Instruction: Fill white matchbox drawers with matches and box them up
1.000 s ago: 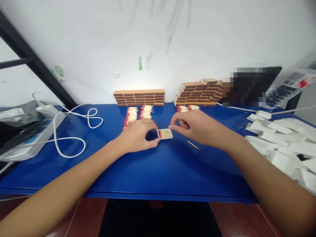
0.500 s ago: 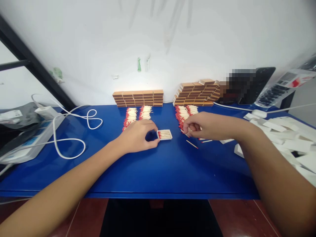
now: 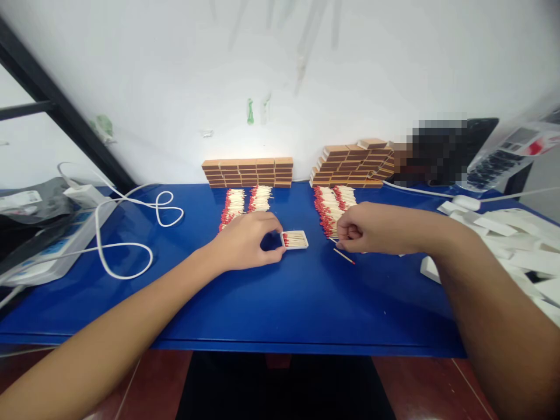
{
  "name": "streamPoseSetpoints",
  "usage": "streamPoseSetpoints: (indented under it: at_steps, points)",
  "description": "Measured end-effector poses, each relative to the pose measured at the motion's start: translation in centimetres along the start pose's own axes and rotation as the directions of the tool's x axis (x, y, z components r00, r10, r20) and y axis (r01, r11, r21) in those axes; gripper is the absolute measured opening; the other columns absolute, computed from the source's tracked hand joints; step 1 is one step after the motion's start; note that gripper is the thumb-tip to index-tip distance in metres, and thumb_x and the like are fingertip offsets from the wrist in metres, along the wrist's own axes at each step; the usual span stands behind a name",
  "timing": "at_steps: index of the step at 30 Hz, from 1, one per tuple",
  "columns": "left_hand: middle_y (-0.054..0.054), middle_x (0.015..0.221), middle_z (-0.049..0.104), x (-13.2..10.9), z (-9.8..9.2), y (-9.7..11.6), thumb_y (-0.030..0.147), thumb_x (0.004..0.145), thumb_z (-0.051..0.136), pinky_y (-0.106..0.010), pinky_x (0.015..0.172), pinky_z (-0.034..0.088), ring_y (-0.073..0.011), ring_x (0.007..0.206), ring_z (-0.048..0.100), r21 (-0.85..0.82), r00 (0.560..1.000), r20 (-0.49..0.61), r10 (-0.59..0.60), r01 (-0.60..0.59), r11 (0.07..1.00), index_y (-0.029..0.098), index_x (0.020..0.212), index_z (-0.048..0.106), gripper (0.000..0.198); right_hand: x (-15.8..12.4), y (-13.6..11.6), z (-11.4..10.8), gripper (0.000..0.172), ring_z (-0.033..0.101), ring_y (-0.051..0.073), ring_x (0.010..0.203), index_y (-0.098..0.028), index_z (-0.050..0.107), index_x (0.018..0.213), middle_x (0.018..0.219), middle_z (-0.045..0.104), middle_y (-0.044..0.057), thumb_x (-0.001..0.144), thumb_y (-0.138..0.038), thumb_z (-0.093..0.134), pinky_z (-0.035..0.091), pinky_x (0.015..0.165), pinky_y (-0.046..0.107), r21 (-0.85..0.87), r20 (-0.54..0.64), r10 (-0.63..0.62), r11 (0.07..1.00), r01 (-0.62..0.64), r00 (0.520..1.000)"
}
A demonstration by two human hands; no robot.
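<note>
My left hand (image 3: 248, 239) pinches the left end of a small open matchbox tray (image 3: 296, 239) that lies on the blue table (image 3: 271, 303) and holds red-tipped matches. My right hand (image 3: 367, 228) is curled, fingers together, at the near end of the right-hand rows of matches (image 3: 332, 205). What its fingertips grip is hidden. A single loose match (image 3: 344, 256) lies just in front of that hand. More rows of matches (image 3: 245, 203) lie behind my left hand.
Brown matchbox sleeves are stacked against the wall, one stack (image 3: 247, 172) at centre, another stack (image 3: 352, 163) to the right. White box trays (image 3: 503, 239) are heaped at the right. White cables (image 3: 126, 245) and a power strip (image 3: 52, 245) lie at the left.
My right hand left the matchbox tray and moved right to the near end of the right-hand match rows. My left hand stayed on the tray.
</note>
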State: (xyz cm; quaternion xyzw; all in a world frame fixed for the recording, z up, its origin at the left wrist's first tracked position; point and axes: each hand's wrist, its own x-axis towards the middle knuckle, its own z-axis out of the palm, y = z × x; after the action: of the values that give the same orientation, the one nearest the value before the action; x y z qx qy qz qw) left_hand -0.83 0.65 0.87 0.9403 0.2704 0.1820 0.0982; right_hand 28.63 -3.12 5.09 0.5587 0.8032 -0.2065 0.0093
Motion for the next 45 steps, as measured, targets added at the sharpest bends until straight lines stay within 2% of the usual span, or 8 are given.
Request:
streamPoseSetpoints:
  at_steps: [3, 8, 12, 16, 27, 32, 38, 45]
  points:
    - [-0.008, 0.105, 0.077, 0.0, 0.0, 0.0, 0.033, 0.091, 0.072, -0.042, 0.092, 0.059, -0.0264, 0.100, 0.073, 0.003, 1.000, 0.000, -0.009, 0.009, 1.000, 0.019, 0.103, 0.073, 0.019, -0.5, 0.1, -0.6, 0.027, 0.042, 0.015, 0.054, -0.023, 0.054, 0.060, 0.061, 0.052, 0.000, 0.082, -0.030, 0.067, 0.027, 0.053, 0.033, -0.046, 0.147, 0.048, 0.998, -0.042, 0.988]
    - [-0.008, 0.105, 0.077, 0.0, 0.0, 0.0, 0.032, 0.091, 0.072, -0.042, 0.091, 0.058, -0.0256, 0.098, 0.073, -0.007, 1.000, 0.001, 0.011, -0.011, 1.000, 0.019, 0.102, 0.073, 0.018, -0.5, -0.3, -1.0, 0.005, 0.052, 0.018, 0.062, -0.025, 0.067, 0.078, 0.072, 0.062, 0.002, 0.082, -0.026, 0.065, 0.034, 0.055, 0.031, -0.039, 0.027, -0.001, 0.999, 0.002, 1.000]
    - [-0.008, 0.105, 0.077, 0.0, -0.1, 0.0, 0.033, 0.091, 0.072, -0.041, 0.089, 0.058, -0.0254, 0.098, 0.072, -0.006, 1.000, 0.008, 0.004, -0.004, 1.000, 0.019, 0.103, 0.073, 0.018, -0.1, -0.2, -0.8, 0.024, 0.064, 0.021, 0.077, -0.028, 0.078, 0.098, 0.088, 0.071, 0.004, 0.080, -0.023, 0.064, 0.044, 0.062, 0.030, 0.034, 0.142, -0.112, 0.994, 0.108, 0.983]
    - [-0.008, 0.105, 0.077, 0.0, -0.1, 0.1, 0.033, 0.091, 0.072, -0.042, 0.090, 0.058, -0.0257, 0.098, 0.072, -0.008, 1.000, 0.008, -0.005, 0.005, 1.000, 0.018, 0.102, 0.073, 0.018, 0.3, 0.2, -0.7, 0.013, 0.062, 0.020, 0.074, -0.027, 0.080, 0.088, 0.083, 0.068, 0.003, 0.083, -0.031, 0.069, 0.043, 0.062, 0.030, 0.061, 0.192, -0.108, 0.993, 0.098, 0.975]
    - [-0.007, 0.104, 0.076, 0.0, 0.0, 0.0, 0.032, 0.090, 0.073, -0.040, 0.087, 0.058, -0.0252, 0.097, 0.072, -0.017, 1.000, 0.021, -0.008, 0.008, 1.000, 0.020, 0.101, 0.073, 0.016, 0.2, -0.3, -0.5, 0.021, 0.056, 0.018, 0.060, -0.024, 0.077, 0.081, 0.073, 0.066, 0.004, 0.086, -0.043, 0.070, 0.039, 0.052, 0.030, 0.016, 0.179, 0.014, 1.000, -0.017, 0.984]
    - [-0.007, 0.103, 0.075, 0.0, -0.2, 0.2, 0.032, 0.091, 0.073, -0.040, 0.087, 0.058, -0.0254, 0.097, 0.071, -0.012, 1.000, 0.018, -0.012, 0.012, 1.000, 0.019, 0.101, 0.073, 0.017, 0.0, -1.1, -0.7, 0.021, 0.055, 0.016, 0.062, -0.025, 0.075, 0.085, 0.073, 0.065, 0.001, 0.089, -0.045, 0.070, 0.039, 0.054, 0.030, 0.122, 0.091, -0.047, 0.992, 0.036, 0.995]
    - [-0.007, 0.105, 0.076, 0.0, -0.1, 0.4, 0.031, 0.090, 0.073, -0.040, 0.089, 0.058, -0.0258, 0.098, 0.072, -0.019, 1.000, 0.024, -0.002, 0.002, 1.000, 0.019, 0.102, 0.072, 0.017, 1.2, -2.7, 1.1, 0.021, 0.055, 0.015, 0.065, -0.024, 0.075, 0.091, 0.076, 0.066, 0.000, 0.089, -0.043, 0.068, 0.037, 0.059, 0.029, 0.172, -0.158, -0.140, 0.971, 0.167, 0.978]
    - [-0.008, 0.108, 0.076, 0.0, 0.0, 0.2, 0.030, 0.090, 0.073, -0.042, 0.092, 0.058, -0.0263, 0.101, 0.071, -0.026, 1.000, 0.010, 0.002, -0.002, 1.000, 0.018, 0.103, 0.073, 0.018, 2.0, -3.1, 2.3, 0.018, 0.053, 0.016, 0.064, -0.023, 0.073, 0.089, 0.073, 0.065, 0.000, 0.092, -0.039, 0.066, 0.034, 0.059, 0.030, 0.106, -0.175, -0.133, 0.983, 0.153, 0.975]
